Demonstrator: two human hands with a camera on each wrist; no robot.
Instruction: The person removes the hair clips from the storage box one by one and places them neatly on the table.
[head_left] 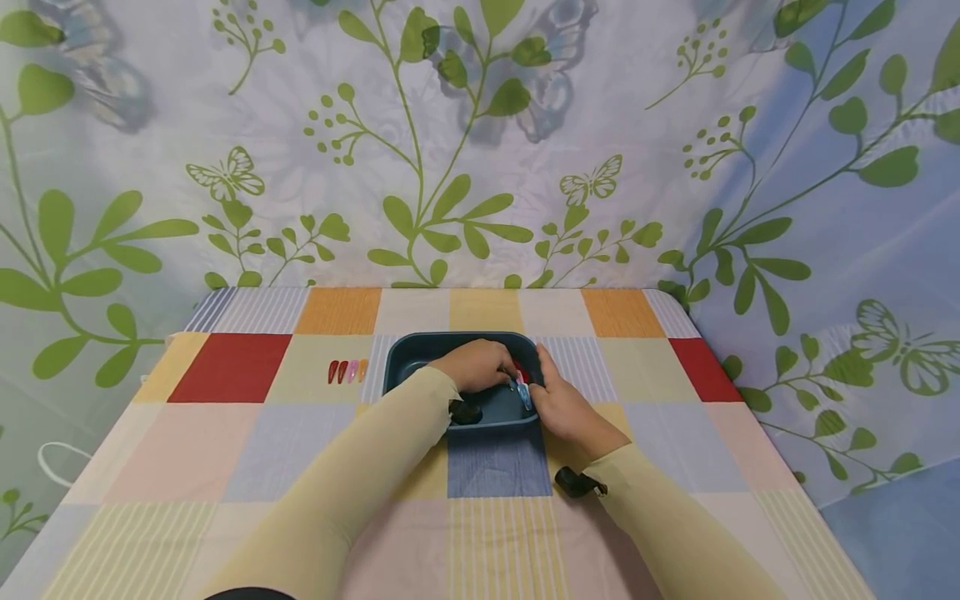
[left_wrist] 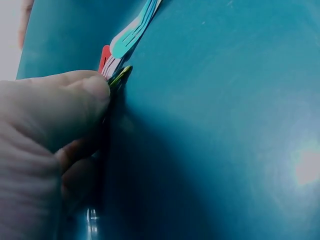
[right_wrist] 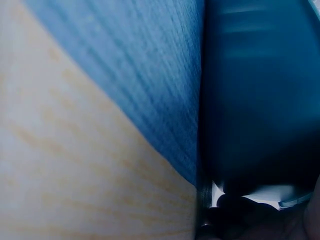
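Observation:
A dark blue-green tray (head_left: 491,428) stands on the patchwork cloth. My left hand (head_left: 474,365) reaches into its right end, thumb and fingers pinched at a cluster of snap hair clips. The left wrist view shows a yellow-green hair clip (left_wrist: 121,76) at the thumb tip, with a turquoise clip (left_wrist: 131,42) and a red clip (left_wrist: 104,56) just beyond. My right hand (head_left: 564,408) grips the tray's right wall, thumb at the rim beside a blue clip (head_left: 524,397) and fingers along the outside. The right wrist view shows mostly tray wall and cloth.
Left of the tray, several hair clips lie in a row: two dark red clips (head_left: 338,372), a pink clip (head_left: 353,372) and an orange clip (head_left: 363,370). A leaf-patterned curtain (head_left: 465,150) hangs behind the table (head_left: 300,450). A white cord loop (head_left: 47,467) shows at left.

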